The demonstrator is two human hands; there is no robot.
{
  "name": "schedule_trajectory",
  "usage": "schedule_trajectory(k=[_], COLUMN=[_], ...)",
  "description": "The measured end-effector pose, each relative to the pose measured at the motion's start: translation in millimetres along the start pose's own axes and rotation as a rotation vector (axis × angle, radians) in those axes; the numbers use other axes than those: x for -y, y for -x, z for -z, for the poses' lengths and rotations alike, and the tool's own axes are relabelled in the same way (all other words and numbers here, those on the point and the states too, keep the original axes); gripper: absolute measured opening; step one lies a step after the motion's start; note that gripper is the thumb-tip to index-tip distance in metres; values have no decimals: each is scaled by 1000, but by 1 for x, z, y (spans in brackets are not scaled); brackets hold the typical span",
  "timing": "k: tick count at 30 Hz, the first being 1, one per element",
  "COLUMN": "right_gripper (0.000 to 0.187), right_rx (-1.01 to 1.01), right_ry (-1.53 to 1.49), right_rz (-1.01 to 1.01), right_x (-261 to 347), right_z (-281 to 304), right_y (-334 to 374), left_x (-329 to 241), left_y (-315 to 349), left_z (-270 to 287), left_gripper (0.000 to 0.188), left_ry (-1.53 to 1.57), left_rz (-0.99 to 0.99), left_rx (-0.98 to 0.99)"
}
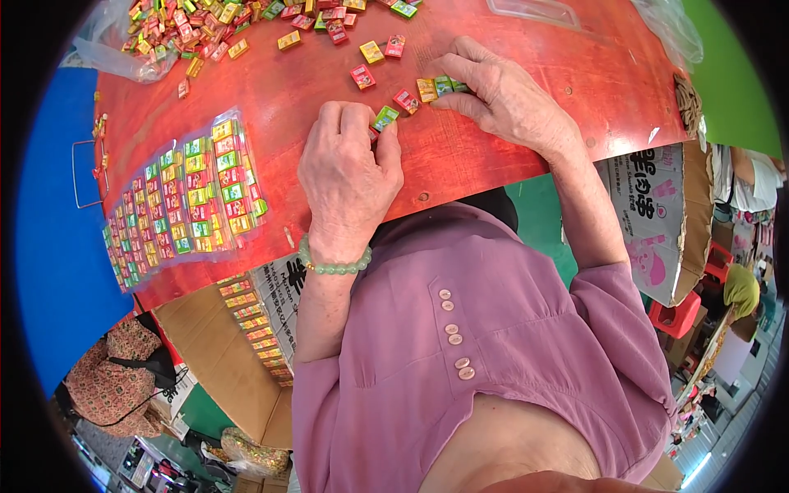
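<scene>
My left hand (pixel 349 168), a pale green bead bracelet (pixel 339 268) at its wrist, is closed with thumb and fingers round a small green box (pixel 385 117). Part of a red piece shows beneath that thumb. My right hand (pixel 514 99) curls thumb and fingers along a short row of small boxes, with a yellow box (pixel 426 89) at its left end and a green box (pixel 443 87) beside it. The row's right end is partly hidden by the fingers. Between my hands lies a red box (pixel 405 102). Loose red and yellow boxes (pixel 372 52) lie just beyond.
A heap of small coloured boxes (pixel 185 29) covers the table's far left. Clear plastic strips filled with boxes (pixel 193 193) lie at the left on the red table (pixel 329 74). A clear tray (pixel 534 11) sits at the back. Below the near edge stands an open carton (pixel 222 353).
</scene>
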State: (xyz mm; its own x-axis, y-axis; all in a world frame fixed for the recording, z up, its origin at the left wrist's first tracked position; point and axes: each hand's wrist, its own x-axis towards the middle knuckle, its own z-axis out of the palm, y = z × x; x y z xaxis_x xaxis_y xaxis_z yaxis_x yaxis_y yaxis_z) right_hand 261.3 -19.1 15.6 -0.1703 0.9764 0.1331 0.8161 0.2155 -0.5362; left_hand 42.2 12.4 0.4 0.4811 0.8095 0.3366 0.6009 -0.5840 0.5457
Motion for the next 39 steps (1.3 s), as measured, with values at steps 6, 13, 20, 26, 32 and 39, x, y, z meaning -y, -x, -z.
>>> schedule_trajectory(k=[6, 13, 20, 26, 32, 39], right_gripper=[32, 35, 33, 35, 34, 31], right_rx=[-32, -28, -49, 25, 54, 16], right_ry=[-15, -45, -57, -27, -30, -17], right_rz=[21, 8, 32, 21, 98, 84], right_x=[-1, 1, 0, 1, 6, 7], right_z=[-2, -1, -3, 2, -5, -12], right_y=[1, 1, 1, -7, -14, -13], left_x=[2, 5, 4, 5, 5, 8], left_y=[1, 2, 0, 0, 0, 0], left_z=[-1, 1, 1, -2, -3, -3], left_gripper=[24, 23, 25, 27, 28, 28], left_ry=[32, 49, 33, 43, 49, 60], left_rz=[-97, -116, -112, -129, -127, -135], left_rx=[15, 49, 77, 69, 64, 57])
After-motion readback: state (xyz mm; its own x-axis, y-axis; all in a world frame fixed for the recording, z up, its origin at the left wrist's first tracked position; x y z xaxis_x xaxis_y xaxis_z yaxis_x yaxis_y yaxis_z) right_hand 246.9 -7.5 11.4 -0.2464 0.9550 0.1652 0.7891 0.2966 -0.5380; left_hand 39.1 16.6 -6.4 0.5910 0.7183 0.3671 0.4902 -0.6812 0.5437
